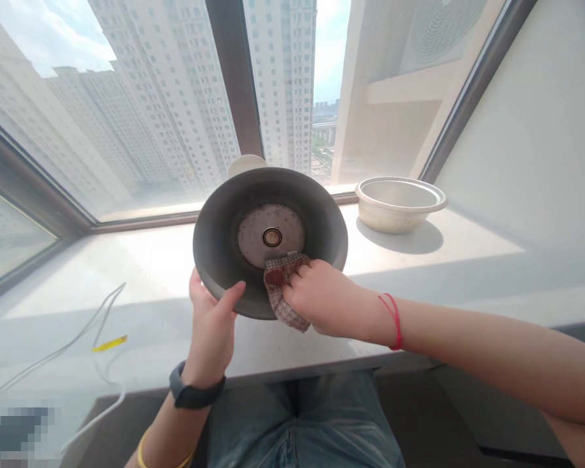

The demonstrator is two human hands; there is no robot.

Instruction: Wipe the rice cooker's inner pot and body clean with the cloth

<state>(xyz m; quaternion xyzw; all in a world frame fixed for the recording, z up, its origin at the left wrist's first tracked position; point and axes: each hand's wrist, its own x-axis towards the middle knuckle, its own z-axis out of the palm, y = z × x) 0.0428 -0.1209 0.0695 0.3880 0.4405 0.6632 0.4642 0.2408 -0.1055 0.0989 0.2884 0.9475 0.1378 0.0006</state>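
Observation:
A rice cooker body (219, 227) is tilted toward me above the white sill, its dark hollow showing a round metal heating plate (253, 227) with a small disc in the middle. My left hand (214, 318) grips its lower left rim, thumb inside and the other fingers mostly hidden behind the wall. In my right hand (322, 292) is a bunched brown checked cloth (285, 312) with a dark red patch. The cloth touches the lower right inside of the cooker, close to the plate's edge. A pale rounded part (246, 164) sticks up behind the cooker.
On the sill (141, 260) to the right stands a light metal inner pot (394, 211) with a wide rim. A white cable (53, 356) with a yellow tag (110, 343) lies at the left. Windows (175, 97) rise behind the sill, and a wall (526, 130) borders it at right.

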